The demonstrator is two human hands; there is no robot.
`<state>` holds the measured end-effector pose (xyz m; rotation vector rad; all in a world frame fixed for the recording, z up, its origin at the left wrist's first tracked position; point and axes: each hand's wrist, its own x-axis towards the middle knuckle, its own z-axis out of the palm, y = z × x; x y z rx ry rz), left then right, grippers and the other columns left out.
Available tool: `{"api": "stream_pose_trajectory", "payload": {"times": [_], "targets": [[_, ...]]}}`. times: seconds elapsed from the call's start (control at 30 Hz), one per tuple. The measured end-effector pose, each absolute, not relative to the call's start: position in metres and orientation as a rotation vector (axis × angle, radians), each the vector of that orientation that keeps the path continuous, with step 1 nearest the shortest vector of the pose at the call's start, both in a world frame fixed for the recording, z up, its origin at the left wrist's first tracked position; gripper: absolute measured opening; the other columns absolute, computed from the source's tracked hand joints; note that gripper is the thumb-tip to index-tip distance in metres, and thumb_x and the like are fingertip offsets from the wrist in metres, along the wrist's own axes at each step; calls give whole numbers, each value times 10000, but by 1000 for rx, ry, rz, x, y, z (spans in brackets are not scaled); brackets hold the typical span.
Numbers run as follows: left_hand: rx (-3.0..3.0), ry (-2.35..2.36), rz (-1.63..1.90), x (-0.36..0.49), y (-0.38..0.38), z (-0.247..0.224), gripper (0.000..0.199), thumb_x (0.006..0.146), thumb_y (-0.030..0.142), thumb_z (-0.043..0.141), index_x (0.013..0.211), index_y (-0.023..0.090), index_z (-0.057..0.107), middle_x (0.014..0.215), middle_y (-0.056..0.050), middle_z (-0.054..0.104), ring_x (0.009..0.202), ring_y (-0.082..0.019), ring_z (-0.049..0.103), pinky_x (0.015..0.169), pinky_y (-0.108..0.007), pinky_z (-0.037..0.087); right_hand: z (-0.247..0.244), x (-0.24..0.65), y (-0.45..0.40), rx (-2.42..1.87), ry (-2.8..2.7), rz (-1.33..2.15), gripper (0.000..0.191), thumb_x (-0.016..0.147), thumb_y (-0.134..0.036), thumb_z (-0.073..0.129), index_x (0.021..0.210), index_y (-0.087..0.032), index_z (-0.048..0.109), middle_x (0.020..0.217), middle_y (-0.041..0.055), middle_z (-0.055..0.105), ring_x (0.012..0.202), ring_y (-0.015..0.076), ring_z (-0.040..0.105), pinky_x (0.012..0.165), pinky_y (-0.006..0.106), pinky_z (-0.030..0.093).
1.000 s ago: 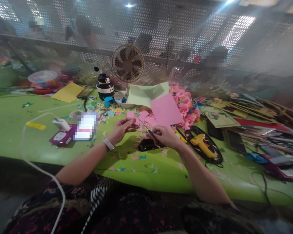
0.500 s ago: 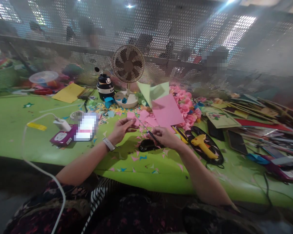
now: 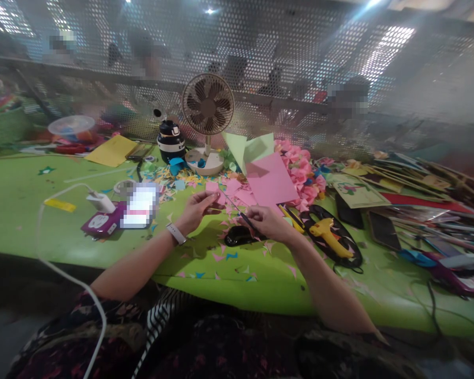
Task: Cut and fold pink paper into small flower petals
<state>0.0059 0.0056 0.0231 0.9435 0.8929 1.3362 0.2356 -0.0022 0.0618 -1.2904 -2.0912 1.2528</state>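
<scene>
My left hand is raised over the table with its thumb and fingers pinched on a small pink paper piece. In my right hand is a slim tool with a thin metal shaft and a dark handle; its exact kind is hard to make out. The tip of that shaft reaches the pink paper at my left fingertips. Below my hands rests a shiny black object, partly covered by the right hand. Pink paper pieces lie just beyond, beside a large pink sheet.
A yellow glue gun lies on a black stand at the right, near two dark phones. Behind stand a small fan, a dark bottle and pink paper flowers. A lit phone and white cable are left.
Almost nothing differs. Both hands keep the same grip and place, with the tool's tip still at the pink paper.
</scene>
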Motion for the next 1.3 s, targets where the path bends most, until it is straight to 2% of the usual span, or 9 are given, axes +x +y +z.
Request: {"api": "stream_pose_trajectory", "payload": {"times": [0.47,0.7,0.97,1.3], "targets": [[913,863,1329,5,5,23,405,608,451,864,834,156,703,730,-24,725,672,-157,723,608,-242,561,66,233,-5,-1298,-2072,1268,482,736,-646,695,697,-198,521,521,-33,580,452,100,468,444,223,307],[920,873,1321,6,5,25,390,615,442,860,827,159,697,735,-22,725,671,-163,725,609,-248,560,63,234,-3,-1272,-2092,1256,481,744,-654,682,700,-198,533,534,-29,583,471,110,504,456,231,345],[958,882,1316,5,6,22,313,699,411,815,846,165,689,751,-23,725,691,-158,727,634,-263,572,67,233,-4,-1289,-2094,1274,496,741,-671,676,705,-197,537,534,-22,594,460,111,503,445,230,340],[928,878,1317,6,5,22,381,645,436,849,847,156,688,754,-21,727,689,-156,729,614,-236,559,65,234,-4,-1299,-2079,1276,493,732,-663,688,702,-193,541,531,-21,604,442,99,491,435,221,328]]}}
